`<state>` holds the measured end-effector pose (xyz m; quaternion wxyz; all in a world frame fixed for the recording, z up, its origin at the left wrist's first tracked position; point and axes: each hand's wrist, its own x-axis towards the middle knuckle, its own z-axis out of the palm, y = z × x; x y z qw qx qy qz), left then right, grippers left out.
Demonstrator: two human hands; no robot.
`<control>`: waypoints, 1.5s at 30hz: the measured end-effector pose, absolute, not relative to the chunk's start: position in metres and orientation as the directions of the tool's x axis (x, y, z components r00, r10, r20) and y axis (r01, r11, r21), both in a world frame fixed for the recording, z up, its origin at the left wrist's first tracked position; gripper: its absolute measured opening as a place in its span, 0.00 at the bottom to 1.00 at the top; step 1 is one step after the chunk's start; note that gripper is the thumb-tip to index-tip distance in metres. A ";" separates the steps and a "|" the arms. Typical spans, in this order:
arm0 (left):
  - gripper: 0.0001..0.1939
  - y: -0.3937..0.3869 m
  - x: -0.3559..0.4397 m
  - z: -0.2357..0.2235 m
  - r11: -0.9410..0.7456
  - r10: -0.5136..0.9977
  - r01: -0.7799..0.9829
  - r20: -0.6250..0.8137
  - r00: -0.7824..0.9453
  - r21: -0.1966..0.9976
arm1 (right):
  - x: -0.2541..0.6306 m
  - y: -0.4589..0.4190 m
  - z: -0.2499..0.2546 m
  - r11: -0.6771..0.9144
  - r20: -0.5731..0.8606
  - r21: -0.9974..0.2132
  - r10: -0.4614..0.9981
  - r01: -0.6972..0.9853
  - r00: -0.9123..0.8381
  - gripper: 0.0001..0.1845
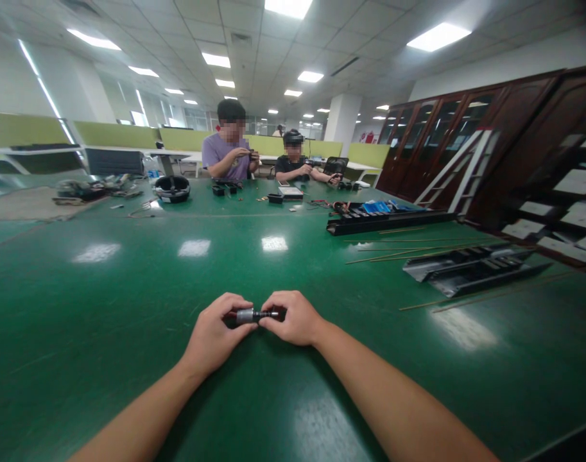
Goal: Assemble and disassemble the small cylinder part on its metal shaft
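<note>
Cylindrical metal part (255, 315): we have it between our two hands, long axis running side to side, roughly parallel to the far edge of the green surface (143, 295). Our left hand (213, 327) is closed about the thick grey body (245, 316); our right hand (290, 317) pinches the slim shaft (267, 314). Neither is nearer: both touch it. Whether it rests on the surface, we cannot tell. Outward, we log metal channels (485, 276) toward the right edge, two co-workers (230, 154) at the far edge.

left hand (212, 337): bare | right hand (293, 319): bare | forearms (389, 388): bare, narrowing toward the wrists (320, 333)
</note>
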<state>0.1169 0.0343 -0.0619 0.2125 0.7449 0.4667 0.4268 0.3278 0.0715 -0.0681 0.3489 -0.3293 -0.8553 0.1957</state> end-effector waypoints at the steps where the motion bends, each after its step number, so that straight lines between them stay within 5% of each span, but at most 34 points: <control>1: 0.12 0.034 0.117 -0.062 -0.476 0.875 0.519 0.439 0.203 0.710 | 0.328 0.071 -0.068 0.706 0.468 -0.564 0.701 0.429 -0.539 0.06; 45: 0.13 0.038 0.115 -0.067 -0.459 0.880 0.481 0.456 0.131 0.747 | 0.333 0.075 -0.069 0.659 0.443 -0.598 0.747 0.457 -0.496 0.05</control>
